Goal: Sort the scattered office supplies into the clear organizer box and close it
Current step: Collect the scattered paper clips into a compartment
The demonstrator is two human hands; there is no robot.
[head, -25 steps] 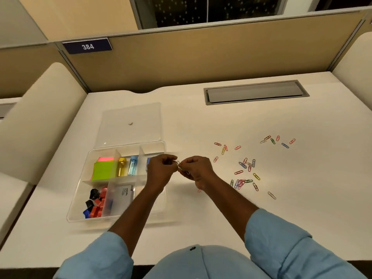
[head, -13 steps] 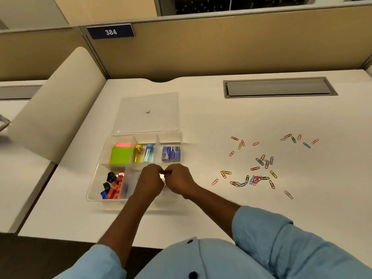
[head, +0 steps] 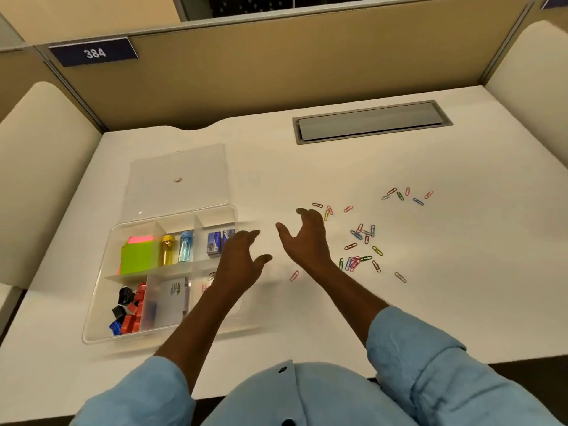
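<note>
The clear organizer box (head: 101, 302) lies open on the white desk at the left, its lid (head: 175, 179) flat behind it. Inside are green and pink sticky notes (head: 136, 256), a yellow tube (head: 167, 250), a blue tube (head: 186, 250), staple boxes (head: 215, 242), coloured binder clips (head: 129, 312) and a white card (head: 173, 299). A few paper clips (head: 211, 276) lie in its front right compartment. My left hand (head: 242, 265) hovers over the box's right edge, fingers spread and empty. My right hand (head: 307, 238) hovers just right of it, fingers spread, near the scattered paper clips (head: 362, 244).
A grey cable hatch (head: 368, 121) is set into the desk at the back right. Tan partition walls enclose the desk, with a blue plate marked 384 (head: 93, 52). One pink paper clip (head: 294, 275) lies between my arms. My blue sleeves fill the bottom.
Both hands had been pinching paper clips together above the box's front right compartment. They have let go, spread open and moved to the right toward the scattered clips.
</note>
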